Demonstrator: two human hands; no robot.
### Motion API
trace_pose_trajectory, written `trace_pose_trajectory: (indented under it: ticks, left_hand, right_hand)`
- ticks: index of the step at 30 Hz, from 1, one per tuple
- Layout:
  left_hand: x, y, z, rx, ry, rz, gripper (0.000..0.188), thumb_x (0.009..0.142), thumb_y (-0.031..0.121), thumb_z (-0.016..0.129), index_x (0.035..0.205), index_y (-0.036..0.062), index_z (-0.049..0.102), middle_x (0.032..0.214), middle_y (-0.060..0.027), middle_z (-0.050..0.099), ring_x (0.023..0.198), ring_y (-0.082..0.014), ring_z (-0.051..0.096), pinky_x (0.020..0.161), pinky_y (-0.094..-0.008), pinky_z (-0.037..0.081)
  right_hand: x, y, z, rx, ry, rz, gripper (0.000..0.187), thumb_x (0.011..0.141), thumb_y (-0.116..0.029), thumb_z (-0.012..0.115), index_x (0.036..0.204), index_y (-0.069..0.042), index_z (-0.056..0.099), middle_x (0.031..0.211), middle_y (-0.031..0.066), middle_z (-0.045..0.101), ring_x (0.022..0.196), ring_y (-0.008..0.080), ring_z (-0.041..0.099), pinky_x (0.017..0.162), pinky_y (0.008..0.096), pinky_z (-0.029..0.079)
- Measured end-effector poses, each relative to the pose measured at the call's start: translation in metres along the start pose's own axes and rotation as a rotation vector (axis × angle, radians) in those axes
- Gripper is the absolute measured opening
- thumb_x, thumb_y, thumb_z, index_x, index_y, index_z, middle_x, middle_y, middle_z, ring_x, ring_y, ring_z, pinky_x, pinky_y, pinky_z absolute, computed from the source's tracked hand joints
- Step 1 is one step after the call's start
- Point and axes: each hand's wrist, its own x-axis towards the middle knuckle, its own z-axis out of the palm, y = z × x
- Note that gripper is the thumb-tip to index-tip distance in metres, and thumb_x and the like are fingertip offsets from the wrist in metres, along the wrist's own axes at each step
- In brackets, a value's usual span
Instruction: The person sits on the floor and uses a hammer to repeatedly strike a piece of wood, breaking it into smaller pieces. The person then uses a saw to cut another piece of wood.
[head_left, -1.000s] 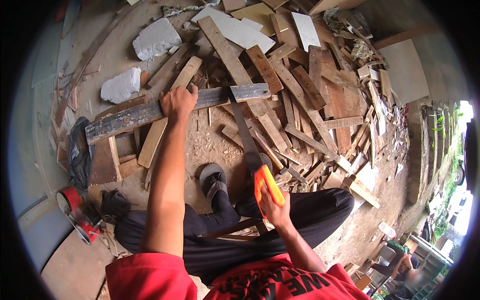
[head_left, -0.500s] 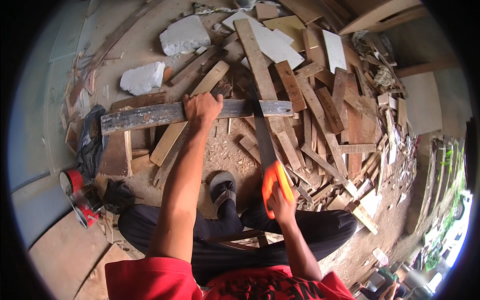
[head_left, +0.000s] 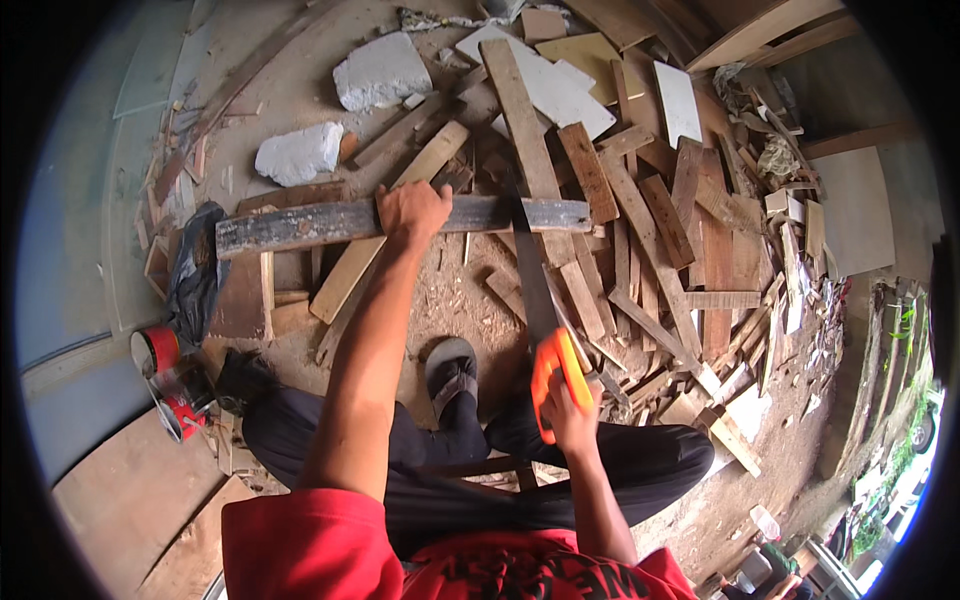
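A weathered grey plank (head_left: 300, 229) lies crosswise before me, over other boards. My left hand (head_left: 414, 210) is wrapped over its top, right of its middle. In my right hand (head_left: 570, 412) is the orange handle of a handsaw (head_left: 533, 285), whose dark blade runs away from me and crosses the plank near its right end. The far part of the blade is dark and hard to make out. A long board (head_left: 520, 120) extends beyond the plank, just right of the blade. Sawdust (head_left: 455, 290) is scattered on the ground beneath the plank.
Loose boards (head_left: 650, 250) are heaped at the right. Two white blocks (head_left: 382, 72) lie at the back left. At the left are a black plastic bag (head_left: 195, 265) and red cans (head_left: 157, 352). My sandalled foot (head_left: 451, 370) is below the plank.
The whole view has shifted slightly to the right. The saw handle sits a little nearer to me, with the blade still across the plank. My left hand keeps its hold.
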Motion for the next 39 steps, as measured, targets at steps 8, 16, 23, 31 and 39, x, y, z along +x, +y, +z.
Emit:
trace_pose_trajectory:
  ticks: [8, 16, 23, 31, 39]
  left_hand:
    - [0.001, 0.012, 0.002, 0.007, 0.027, 0.027, 0.052, 0.090, 0.046, 0.052, 0.084, 0.0013, 0.076, 0.086, -0.0224, 0.072, 0.085, -0.0367, 0.071, 0.093, -0.0451, 0.047]
    - [-0.001, 0.008, -0.001, 0.051, -0.060, -0.045, 0.054, 0.092, 0.049, 0.052, 0.082, 0.0027, 0.076, 0.090, -0.0197, 0.073, 0.087, -0.0334, 0.071, 0.099, -0.0452, 0.042]
    - [0.003, 0.018, 0.001, 0.064, 0.015, 0.047, 0.054, 0.092, 0.048, 0.051, 0.086, 0.0003, 0.076, 0.087, -0.0243, 0.072, 0.088, -0.0394, 0.071, 0.083, -0.0468, 0.053]
    - [0.001, 0.013, -0.001, 0.061, -0.034, -0.043, 0.054, 0.092, 0.047, 0.050, 0.089, 0.0004, 0.076, 0.090, -0.0253, 0.071, 0.089, -0.0408, 0.070, 0.086, -0.0479, 0.052]
    - [-0.003, 0.023, 0.004, 0.117, -0.023, -0.032, 0.057, 0.091, 0.048, 0.046, 0.088, -0.0005, 0.076, 0.092, -0.0238, 0.072, 0.090, -0.0372, 0.071, 0.082, -0.0459, 0.054]
  right_hand:
    - [0.091, -0.006, 0.002, -0.139, -0.082, -0.027, 0.009, 0.097, -0.010, 0.055, 0.089, -0.006, 0.054, 0.061, -0.0067, 0.038, 0.048, 0.0039, 0.039, 0.043, 0.0251, 0.030]
    - [-0.055, 0.015, -0.043, -0.360, -0.089, -0.076, 0.029, 0.098, -0.024, 0.059, 0.100, 0.005, 0.058, 0.064, -0.0039, 0.048, 0.050, 0.0030, 0.043, 0.043, 0.0218, 0.032]
    - [0.117, -0.017, 0.042, -0.297, 0.002, -0.151, 0.021, 0.097, -0.017, 0.057, 0.081, -0.004, 0.055, 0.059, -0.0056, 0.041, 0.048, 0.0063, 0.040, 0.043, 0.0250, 0.033]
    - [-0.069, 0.003, -0.039, -0.278, -0.074, -0.098, 0.022, 0.099, -0.015, 0.057, 0.087, 0.003, 0.058, 0.058, -0.0019, 0.048, 0.045, 0.0049, 0.044, 0.042, 0.0226, 0.032]
    - [0.106, -0.019, 0.052, -0.454, 0.100, -0.306, 0.026, 0.087, -0.017, 0.063, 0.077, 0.005, 0.055, 0.058, 0.0165, 0.046, 0.054, 0.0186, 0.044, 0.053, 0.0404, 0.041]
